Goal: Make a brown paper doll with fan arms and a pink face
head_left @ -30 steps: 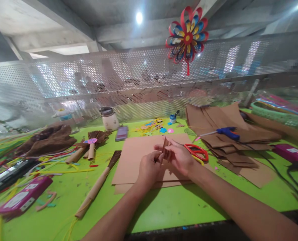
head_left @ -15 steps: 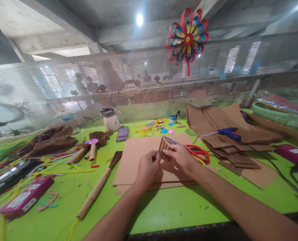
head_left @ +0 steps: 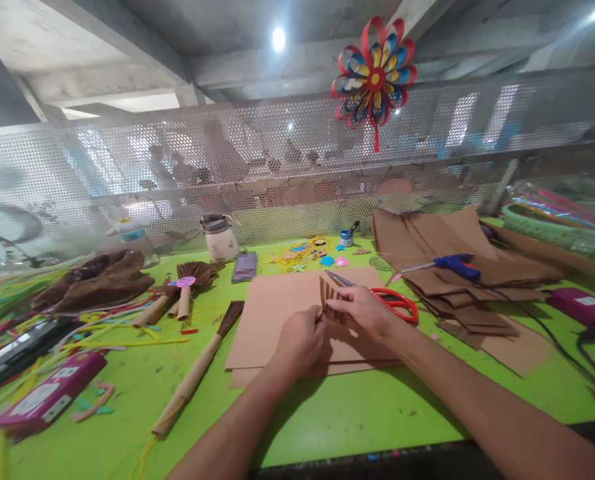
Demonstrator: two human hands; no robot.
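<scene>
Both hands pinch a small pleated piece of brown paper (head_left: 329,291) over a stack of flat brown paper sheets (head_left: 277,313) on the green table (head_left: 357,413). My left hand (head_left: 300,343) grips the folded paper's lower left edge with closed fingers. My right hand (head_left: 365,310) holds its right side, thumb and fingers pressed on the pleats. Red-handled scissors (head_left: 392,301) lie just right of my right hand.
A pile of brown paper (head_left: 452,267) with a blue glue gun (head_left: 455,263) lies at right, with black cables (head_left: 567,353) nearby. Paper brooms (head_left: 197,367), a jar (head_left: 219,238), pink boxes (head_left: 47,397) and coloured strips fill the left. A perforated metal screen (head_left: 277,160) backs the table.
The pleated paper has been turned more upright and squeezed tighter between both hands. My left hand slid slightly right and down along it.
</scene>
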